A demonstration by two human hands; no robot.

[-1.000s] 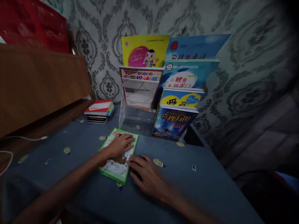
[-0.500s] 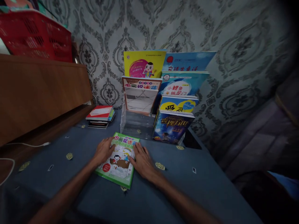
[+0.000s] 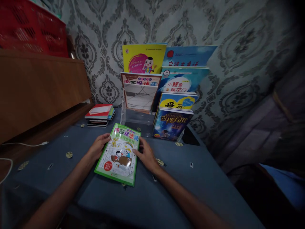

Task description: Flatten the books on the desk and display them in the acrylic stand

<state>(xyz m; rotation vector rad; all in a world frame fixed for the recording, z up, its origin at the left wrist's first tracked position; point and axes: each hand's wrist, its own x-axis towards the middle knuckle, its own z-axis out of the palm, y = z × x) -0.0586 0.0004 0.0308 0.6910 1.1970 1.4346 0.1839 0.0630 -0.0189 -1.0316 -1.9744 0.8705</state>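
A green-bordered picture book (image 3: 120, 154) with a cartoon cover is tilted up slightly, its top edge raised before the display rack. My left hand (image 3: 98, 147) is closed at the upper left edge, its fingertips partly behind the book. My right hand (image 3: 146, 155) grips the right edge, thumb on the cover and fingers out of sight underneath. The clear rack (image 3: 140, 118) holds several books in steps, among them a yellow book (image 3: 144, 58), a brown-and-white book (image 3: 140, 95) and a dark blue book (image 3: 171, 124).
A small pile of books (image 3: 99, 112) with a red one on top lies left of the rack. The grey-blue cloth (image 3: 190, 190) covers the table. At left are a wooden cabinet (image 3: 43, 95) with a red basket (image 3: 33, 31) on it, and a white cable (image 3: 26, 147).
My hands have gone from lying flat on the book's cover to gripping its side edges. The book has come up slightly at the top. The view has shifted a little.
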